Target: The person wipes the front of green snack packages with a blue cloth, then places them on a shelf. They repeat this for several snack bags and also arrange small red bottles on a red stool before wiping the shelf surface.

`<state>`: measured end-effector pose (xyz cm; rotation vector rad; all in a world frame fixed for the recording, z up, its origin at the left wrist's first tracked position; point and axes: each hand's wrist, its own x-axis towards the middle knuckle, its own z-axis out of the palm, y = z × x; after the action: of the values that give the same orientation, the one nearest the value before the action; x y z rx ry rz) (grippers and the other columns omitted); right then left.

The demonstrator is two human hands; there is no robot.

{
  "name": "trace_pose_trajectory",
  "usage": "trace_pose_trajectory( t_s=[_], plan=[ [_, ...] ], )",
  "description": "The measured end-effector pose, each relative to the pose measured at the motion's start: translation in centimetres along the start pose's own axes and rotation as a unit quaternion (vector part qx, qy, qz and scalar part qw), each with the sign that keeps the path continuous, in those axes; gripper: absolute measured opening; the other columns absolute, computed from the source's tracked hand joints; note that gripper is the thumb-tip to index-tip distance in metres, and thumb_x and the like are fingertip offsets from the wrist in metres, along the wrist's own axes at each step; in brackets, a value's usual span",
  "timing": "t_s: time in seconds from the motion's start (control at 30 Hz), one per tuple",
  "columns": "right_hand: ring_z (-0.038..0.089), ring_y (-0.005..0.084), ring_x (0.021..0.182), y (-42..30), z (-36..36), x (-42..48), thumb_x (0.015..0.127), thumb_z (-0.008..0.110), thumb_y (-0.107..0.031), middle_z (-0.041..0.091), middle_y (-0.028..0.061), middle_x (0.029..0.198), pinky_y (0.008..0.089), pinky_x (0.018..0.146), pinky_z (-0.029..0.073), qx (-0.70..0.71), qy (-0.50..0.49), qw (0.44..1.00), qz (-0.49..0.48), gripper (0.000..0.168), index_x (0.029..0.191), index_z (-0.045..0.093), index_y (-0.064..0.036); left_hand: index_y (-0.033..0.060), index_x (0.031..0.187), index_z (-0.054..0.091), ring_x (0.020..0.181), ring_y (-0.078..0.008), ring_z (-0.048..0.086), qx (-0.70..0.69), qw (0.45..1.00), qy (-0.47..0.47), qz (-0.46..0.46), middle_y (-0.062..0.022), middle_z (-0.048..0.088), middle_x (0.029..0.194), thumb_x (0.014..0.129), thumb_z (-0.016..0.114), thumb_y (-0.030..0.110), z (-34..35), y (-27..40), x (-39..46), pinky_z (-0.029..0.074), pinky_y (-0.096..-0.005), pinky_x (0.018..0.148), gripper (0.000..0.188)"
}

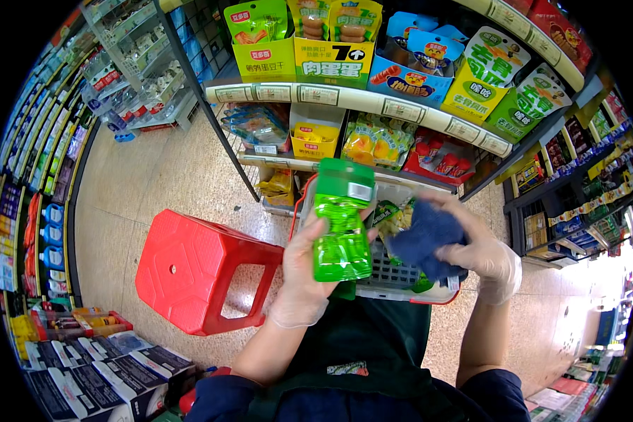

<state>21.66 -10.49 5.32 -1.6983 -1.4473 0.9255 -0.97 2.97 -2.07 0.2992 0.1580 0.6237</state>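
Note:
My left hand [303,264], in a clear glove, grips a green foil snack packet [343,232] whose barcode side faces up. In my gloved right hand [480,248] is a bunched dark blue cloth [431,240], slightly blurred and just to the right of the packet. Both hands are above a shopping basket [385,291] with a light plastic body and red trim. Inside it, partly hidden by the cloth and packet, lies a green and yellow snack packet [393,217].
A red plastic stool [190,269] stands left of the basket. Ahead, a snack rack holds a yellow display box [333,60], a blue display box [409,79] and a red box [438,169]. Several dark cartons [105,380] sit at lower left. Stocked shelves [569,179] line the right.

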Motion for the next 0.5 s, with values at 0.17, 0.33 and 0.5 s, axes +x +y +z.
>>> trace_pose_trajectory(
  t_s=[0.17,0.33,0.5],
  plan=[
    [0.036,0.0354,0.142,-1.6,10.0,3.7,0.081,0.064,-0.005,0.033,0.021,0.155,0.0408,0.116,0.028,-0.003,0.214,0.962,-0.167,0.066,0.143,0.042,0.0,0.0104,0.15,0.034,0.123,-0.0192,0.054,0.006,1.0,-0.015,-0.012,-0.0083,0.053,0.138,0.102,0.043,0.022,0.7,-3.8,-0.2,0.042,-0.0357,0.107,0.051],
    [0.048,0.04,0.13,0.4,14.2,2.5,0.077,0.062,0.002,0.052,0.0209,0.138,0.0452,0.109,0.039,-0.049,0.213,0.952,-0.214,0.051,0.128,0.055,-0.003,0.005,0.134,0.051,0.113,-0.0245,0.06,0.026,0.994,0.074,0.078,-0.0109,0.063,0.122,0.102,0.041,0.031,1.0,-1.1,0.6,0.047,-0.0397,0.101,0.043],
    [0.064,0.0337,0.112,2.5,10.8,0.0,0.073,0.052,0.002,0.066,0.0186,0.118,0.0392,0.099,0.049,0.084,0.223,0.97,-0.042,0.041,0.112,0.064,0.0,0.0035,0.136,0.047,0.121,-0.0301,0.057,0.049,0.984,0.1,0.139,-0.0178,0.057,0.131,0.098,0.05,0.024,1.5,3.2,1.0,0.049,-0.0455,0.1,0.043]
  ],
)
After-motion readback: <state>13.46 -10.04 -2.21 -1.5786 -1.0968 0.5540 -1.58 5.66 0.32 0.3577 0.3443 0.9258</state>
